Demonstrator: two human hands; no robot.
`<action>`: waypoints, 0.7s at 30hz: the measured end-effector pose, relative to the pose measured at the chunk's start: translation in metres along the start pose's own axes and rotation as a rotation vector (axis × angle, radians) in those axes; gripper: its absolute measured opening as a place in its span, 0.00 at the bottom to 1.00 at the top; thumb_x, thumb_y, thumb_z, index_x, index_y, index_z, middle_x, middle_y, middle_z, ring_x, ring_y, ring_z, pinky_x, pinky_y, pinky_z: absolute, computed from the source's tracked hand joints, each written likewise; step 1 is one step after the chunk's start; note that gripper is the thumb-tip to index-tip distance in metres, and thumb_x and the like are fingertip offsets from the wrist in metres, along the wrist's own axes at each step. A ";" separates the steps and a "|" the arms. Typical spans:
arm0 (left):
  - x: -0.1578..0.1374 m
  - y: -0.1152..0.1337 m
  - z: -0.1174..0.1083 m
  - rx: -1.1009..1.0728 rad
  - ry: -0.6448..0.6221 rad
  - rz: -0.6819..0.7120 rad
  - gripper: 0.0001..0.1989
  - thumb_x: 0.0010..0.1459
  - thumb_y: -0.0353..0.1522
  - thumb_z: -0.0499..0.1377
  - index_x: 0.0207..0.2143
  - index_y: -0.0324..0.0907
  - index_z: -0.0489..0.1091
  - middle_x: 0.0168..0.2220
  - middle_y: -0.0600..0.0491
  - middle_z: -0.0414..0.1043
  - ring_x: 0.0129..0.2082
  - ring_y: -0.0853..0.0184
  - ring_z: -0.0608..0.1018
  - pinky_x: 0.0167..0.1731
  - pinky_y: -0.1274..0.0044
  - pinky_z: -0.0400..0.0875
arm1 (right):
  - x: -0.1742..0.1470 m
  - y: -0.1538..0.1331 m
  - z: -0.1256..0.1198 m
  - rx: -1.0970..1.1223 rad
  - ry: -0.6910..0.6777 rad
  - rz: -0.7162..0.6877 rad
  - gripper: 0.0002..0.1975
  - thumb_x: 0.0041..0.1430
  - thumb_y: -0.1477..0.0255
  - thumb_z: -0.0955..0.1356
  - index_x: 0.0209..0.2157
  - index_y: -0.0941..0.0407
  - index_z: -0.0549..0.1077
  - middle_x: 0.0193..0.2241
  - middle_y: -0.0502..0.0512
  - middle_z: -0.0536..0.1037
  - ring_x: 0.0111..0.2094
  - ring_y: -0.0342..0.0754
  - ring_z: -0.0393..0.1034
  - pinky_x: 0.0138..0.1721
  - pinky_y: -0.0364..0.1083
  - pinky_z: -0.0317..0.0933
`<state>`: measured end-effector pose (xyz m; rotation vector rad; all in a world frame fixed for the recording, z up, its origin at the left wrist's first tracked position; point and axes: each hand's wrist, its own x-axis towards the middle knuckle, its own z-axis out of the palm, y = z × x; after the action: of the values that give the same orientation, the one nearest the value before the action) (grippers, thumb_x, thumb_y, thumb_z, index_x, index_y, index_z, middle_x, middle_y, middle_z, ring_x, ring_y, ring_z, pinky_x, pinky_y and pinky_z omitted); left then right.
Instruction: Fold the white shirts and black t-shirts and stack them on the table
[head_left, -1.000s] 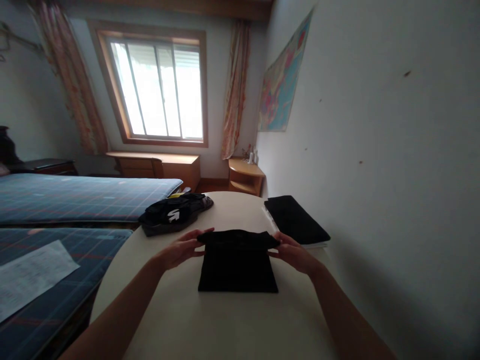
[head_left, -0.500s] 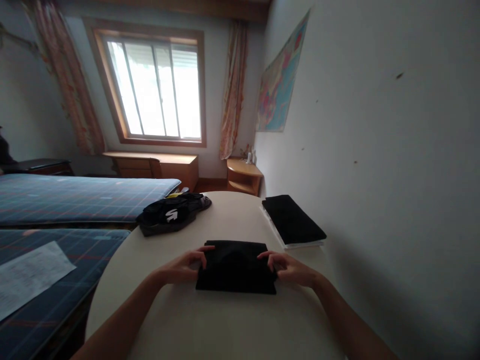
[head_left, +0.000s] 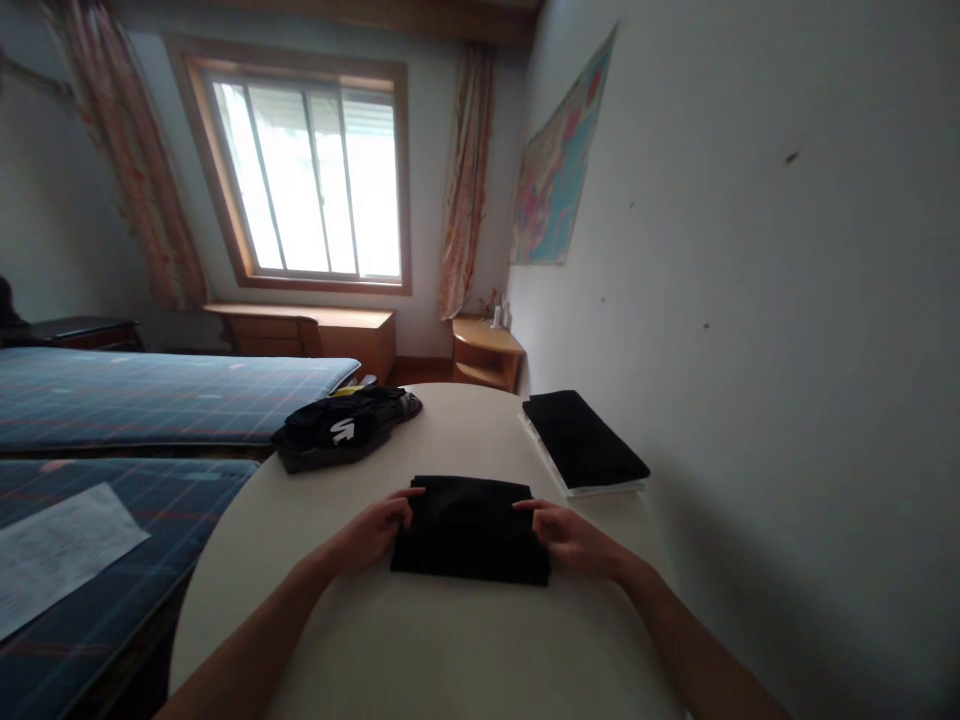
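A folded black cloth point(head_left: 471, 530) lies in front of me, a neat rectangle with its long side running left to right. Its left edge is in the grip of my left hand point(head_left: 377, 532), fingers curled and the index finger resting over the far left corner. On the opposite side my right hand point(head_left: 571, 538) grips the right edge, its index finger stretched onto the top near the far corner. Both thumbs are largely hidden. What garment or piece the cloth is, I cannot tell.
The cloth rests on a round cream table point(head_left: 450, 650). A black folded stack with white layers beneath point(head_left: 586, 445) lies at the right, near the wall. Rumpled black fabric with a white logo point(head_left: 349, 428) sits at the far left. Plaid mattresses point(head_left: 172, 395) stand left of the table.
The far edge of the cloth has shifted slightly away from me. Both hands moved a little with it, their fingers curling closer against the sides.
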<state>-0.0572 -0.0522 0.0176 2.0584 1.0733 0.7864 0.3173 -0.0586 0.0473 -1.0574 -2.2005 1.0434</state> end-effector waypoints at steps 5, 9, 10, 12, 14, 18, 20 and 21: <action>0.004 0.003 0.004 0.107 0.109 0.042 0.12 0.59 0.27 0.47 0.27 0.44 0.67 0.58 0.49 0.68 0.64 0.57 0.61 0.62 0.61 0.56 | 0.006 -0.014 0.012 -0.191 0.182 0.054 0.11 0.63 0.71 0.59 0.43 0.54 0.71 0.54 0.58 0.73 0.62 0.55 0.58 0.62 0.59 0.49; 0.005 0.022 0.013 0.297 0.204 0.175 0.13 0.64 0.31 0.49 0.47 0.45 0.70 0.63 0.50 0.61 0.68 0.57 0.52 0.64 0.59 0.54 | 0.012 -0.041 0.033 -0.431 0.152 -0.042 0.24 0.66 0.60 0.61 0.62 0.50 0.61 0.66 0.52 0.58 0.69 0.54 0.36 0.67 0.60 0.36; 0.005 0.026 0.015 0.346 0.174 0.212 0.16 0.64 0.32 0.51 0.53 0.46 0.68 0.65 0.50 0.57 0.68 0.57 0.51 0.64 0.60 0.53 | 0.013 -0.047 0.038 -0.477 0.109 -0.074 0.28 0.66 0.59 0.62 0.65 0.48 0.58 0.67 0.51 0.54 0.70 0.55 0.33 0.67 0.60 0.34; 0.002 0.032 0.018 0.432 0.064 0.266 0.21 0.63 0.33 0.53 0.59 0.50 0.65 0.68 0.52 0.52 0.69 0.56 0.50 0.64 0.59 0.53 | 0.014 -0.054 0.048 -0.539 0.024 -0.131 0.31 0.65 0.59 0.63 0.66 0.47 0.54 0.68 0.50 0.51 0.70 0.56 0.32 0.67 0.62 0.32; -0.002 0.034 0.017 0.483 -0.031 0.282 0.22 0.61 0.33 0.57 0.58 0.54 0.67 0.68 0.54 0.51 0.68 0.54 0.51 0.64 0.58 0.54 | 0.013 -0.055 0.055 -0.559 -0.036 -0.178 0.28 0.64 0.62 0.64 0.65 0.47 0.58 0.67 0.50 0.56 0.69 0.56 0.36 0.67 0.62 0.35; -0.007 0.034 0.013 0.507 -0.077 0.291 0.19 0.55 0.32 0.62 0.49 0.56 0.74 0.64 0.56 0.60 0.65 0.54 0.59 0.61 0.61 0.59 | 0.009 -0.053 0.061 -0.537 -0.076 -0.226 0.23 0.60 0.68 0.66 0.57 0.50 0.70 0.60 0.53 0.68 0.66 0.57 0.49 0.65 0.58 0.46; -0.006 0.038 0.012 0.496 -0.076 0.318 0.15 0.54 0.32 0.64 0.45 0.55 0.77 0.60 0.55 0.66 0.61 0.55 0.65 0.60 0.62 0.60 | 0.010 -0.057 0.060 -0.499 -0.081 -0.206 0.22 0.58 0.66 0.68 0.55 0.51 0.73 0.58 0.55 0.71 0.64 0.57 0.56 0.63 0.57 0.50; -0.006 0.040 0.013 0.488 -0.073 0.335 0.14 0.53 0.33 0.64 0.43 0.54 0.78 0.57 0.55 0.68 0.59 0.56 0.67 0.60 0.62 0.60 | 0.012 -0.060 0.059 -0.478 -0.080 -0.181 0.18 0.60 0.64 0.68 0.52 0.51 0.75 0.56 0.55 0.73 0.62 0.57 0.59 0.61 0.56 0.53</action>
<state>-0.0325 -0.0781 0.0407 2.7085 0.9582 0.6427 0.2438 -0.0989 0.0612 -0.9907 -2.6285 0.4971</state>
